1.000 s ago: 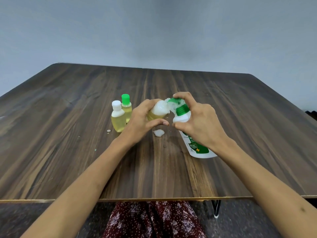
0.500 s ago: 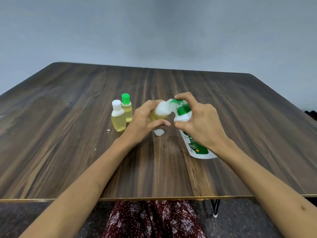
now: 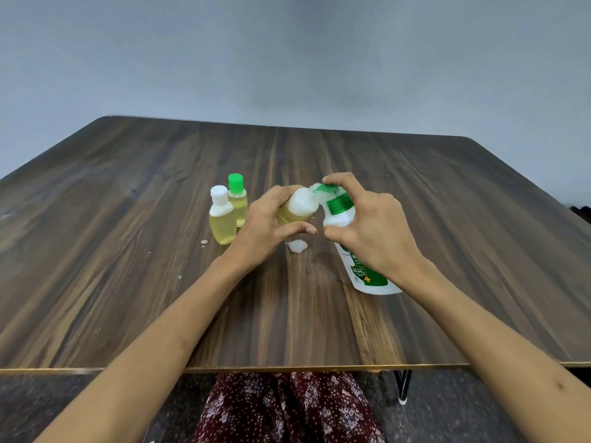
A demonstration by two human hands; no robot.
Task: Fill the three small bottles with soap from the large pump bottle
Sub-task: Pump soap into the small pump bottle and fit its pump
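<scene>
We see a desk (image 3: 128, 251) of dark, matt wood-grain laminate with a pale raw edge. The large pump bottle (image 3: 364, 273) is glossy white plastic with a printed green label, and the small bottles (image 3: 224, 222) are clear, smooth plastic holding yellowish liquid.

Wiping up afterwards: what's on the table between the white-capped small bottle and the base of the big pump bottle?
In the head view, a white soap blob lies on the table there, below the left hand.
</scene>
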